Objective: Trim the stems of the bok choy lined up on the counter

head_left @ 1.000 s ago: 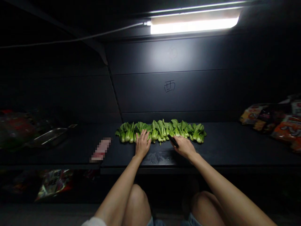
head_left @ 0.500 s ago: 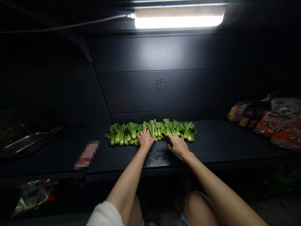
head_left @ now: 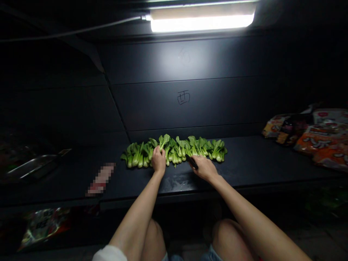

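The left hand (head_left: 158, 162) is gripping a leafy green (head_left: 164, 139), its leaves showing just beyond the knuckles. The right hand (head_left: 203, 167) is clasping a slim black object (head_left: 192, 162). A row of greens (head_left: 136, 156) is lying behind both hands, stretching past each, on a dark shelf (head_left: 244, 156). Colourful packets (head_left: 323, 143) are lying well right of the right hand; a lamp (head_left: 202, 22) is glowing above.

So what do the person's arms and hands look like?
The left hand and right hand wear no gloves. The left forearm is bare below a white sleeve; the right forearm is bare too, with no sleeve in view.
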The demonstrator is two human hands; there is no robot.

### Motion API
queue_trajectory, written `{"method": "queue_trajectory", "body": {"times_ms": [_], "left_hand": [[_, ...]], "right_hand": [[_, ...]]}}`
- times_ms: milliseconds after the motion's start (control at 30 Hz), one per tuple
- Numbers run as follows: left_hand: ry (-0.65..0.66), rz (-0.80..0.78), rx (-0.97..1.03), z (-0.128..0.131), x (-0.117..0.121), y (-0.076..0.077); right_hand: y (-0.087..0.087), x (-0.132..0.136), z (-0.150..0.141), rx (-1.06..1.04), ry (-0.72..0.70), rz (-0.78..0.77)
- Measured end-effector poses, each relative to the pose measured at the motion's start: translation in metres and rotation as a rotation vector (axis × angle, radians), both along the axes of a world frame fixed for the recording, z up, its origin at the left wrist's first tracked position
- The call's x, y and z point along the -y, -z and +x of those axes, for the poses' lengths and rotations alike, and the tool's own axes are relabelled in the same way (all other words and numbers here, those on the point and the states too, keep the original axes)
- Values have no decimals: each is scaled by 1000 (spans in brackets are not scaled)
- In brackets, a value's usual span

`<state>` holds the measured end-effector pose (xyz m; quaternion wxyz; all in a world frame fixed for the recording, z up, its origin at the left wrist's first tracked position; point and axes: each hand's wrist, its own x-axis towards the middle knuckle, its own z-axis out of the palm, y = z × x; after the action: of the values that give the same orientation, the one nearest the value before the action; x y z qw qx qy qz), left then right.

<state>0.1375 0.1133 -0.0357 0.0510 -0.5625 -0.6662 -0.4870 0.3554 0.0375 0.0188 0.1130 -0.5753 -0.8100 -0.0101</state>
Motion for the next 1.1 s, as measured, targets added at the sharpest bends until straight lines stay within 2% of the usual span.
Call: {"method": "queue_trajectory", "body": {"times_ms": [133,367,433,533,633,800,933,1000,1100], "left_hand": [[22,43,-38,-9,8,5],[133,175,-80,-23,10,3],[148,154,-126,-25,12,5],[149,30,-235,-23,17,8],[103,-73,-313,-16,20,7],[-80,-56,-270,-9,22,-2],[-154,-112,-253,-10,23,1],[-110,-87,-267,-10,25,5],[56,-62,-372,-9,25,12]], "right_hand": [[-2,1,-2,11,20,-29],[0,1,-7,64,-5,-32],[2,0,-8,76,-13,-27],[4,0,-10,85,-24,-23],[3,1,-11,92,-32,-20],[0,2,-9,80,-14,-17],[-1,2,-8,73,-32,-25],[0,2,-8,80,-51,-38],[1,1,-8,95,-71,-40]]}}
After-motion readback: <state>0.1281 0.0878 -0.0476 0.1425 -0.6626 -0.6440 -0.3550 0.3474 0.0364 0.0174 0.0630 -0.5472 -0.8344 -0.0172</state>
